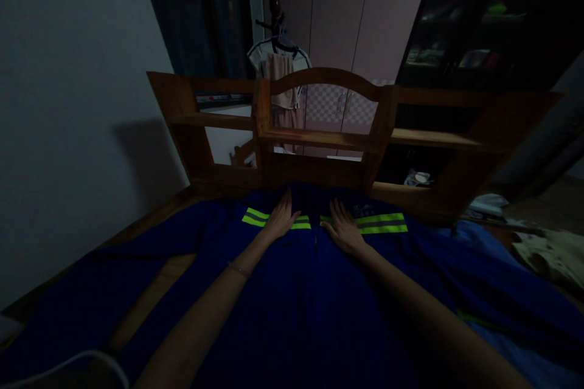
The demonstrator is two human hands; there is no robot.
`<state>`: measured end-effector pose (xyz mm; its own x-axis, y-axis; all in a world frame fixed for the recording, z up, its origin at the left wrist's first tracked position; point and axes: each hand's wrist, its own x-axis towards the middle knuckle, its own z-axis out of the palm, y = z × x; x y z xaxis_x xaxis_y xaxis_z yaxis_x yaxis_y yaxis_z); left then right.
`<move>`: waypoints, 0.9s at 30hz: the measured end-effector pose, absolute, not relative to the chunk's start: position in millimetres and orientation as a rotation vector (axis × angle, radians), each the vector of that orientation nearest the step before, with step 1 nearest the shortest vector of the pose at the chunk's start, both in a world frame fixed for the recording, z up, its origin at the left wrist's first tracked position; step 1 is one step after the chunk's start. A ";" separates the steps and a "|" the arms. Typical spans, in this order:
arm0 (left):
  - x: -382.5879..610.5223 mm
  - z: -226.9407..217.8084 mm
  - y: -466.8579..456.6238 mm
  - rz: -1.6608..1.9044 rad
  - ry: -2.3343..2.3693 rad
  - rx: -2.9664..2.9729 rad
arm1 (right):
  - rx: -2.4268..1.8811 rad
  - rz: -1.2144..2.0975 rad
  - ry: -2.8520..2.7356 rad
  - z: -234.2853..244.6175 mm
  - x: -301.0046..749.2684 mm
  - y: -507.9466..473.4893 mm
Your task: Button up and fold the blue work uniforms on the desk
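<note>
A dark blue work jacket [319,292] with yellow-green reflective stripes [381,223] lies spread flat on a wooden surface, its sleeves stretched out left and right. My left hand [280,217] rests flat and open on the chest stripe left of the front zip. My right hand [343,230] lies flat and open on the jacket just right of the zip, fingers pointing away from me. Neither hand holds anything.
A wooden shelf unit [319,134] stands along the far edge. Behind it hang clothes on a rack [279,67] before pink wardrobe doors. A white wall is at left. Light crumpled cloth [547,255] lies at right. A white cable [68,364] curves at bottom left.
</note>
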<state>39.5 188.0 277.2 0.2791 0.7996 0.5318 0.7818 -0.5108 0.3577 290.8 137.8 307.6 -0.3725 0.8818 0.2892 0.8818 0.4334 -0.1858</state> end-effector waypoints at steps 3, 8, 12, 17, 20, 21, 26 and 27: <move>44.0 279.8 176.4 1.044 1.620 2.507 | -1.559 0.194 -2.414 308.0 286.2 97.5; 67.1 305.8 135.5 1.244 1.752 2.531 | -1.385 0.425 -2.654 333.4 303.5 2.3; 84.5 341.5 126.5 0.645 1.432 2.948 | -1.278 0.419 -2.707 349.1 319.7 -64.3; 79.8 362.6 150.9 0.195 1.394 2.973 | -1.290 0.303 -2.600 345.6 325.6 -98.7; 67.0 366.5 157.4 0.058 1.458 2.945 | -1.304 0.279 -2.544 344.8 327.0 -103.4; 62.5 368.8 157.8 0.029 1.476 2.939 | -1.313 0.274 -2.529 345.3 327.5 -104.3; 41.0 392.1 159.7 -0.062 1.507 2.907 | -1.335 0.244 -2.518 348.7 328.6 -107.2; 37.0 397.7 160.1 -0.069 1.499 2.902 | -1.334 0.242 -2.519 348.8 328.5 -107.5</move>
<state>37.0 160.1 397.7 0.5799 0.8144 0.0202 0.8092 -0.5730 -0.1302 328.5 -107.5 348.8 -0.5344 0.8286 0.1669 0.7817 0.5596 -0.2753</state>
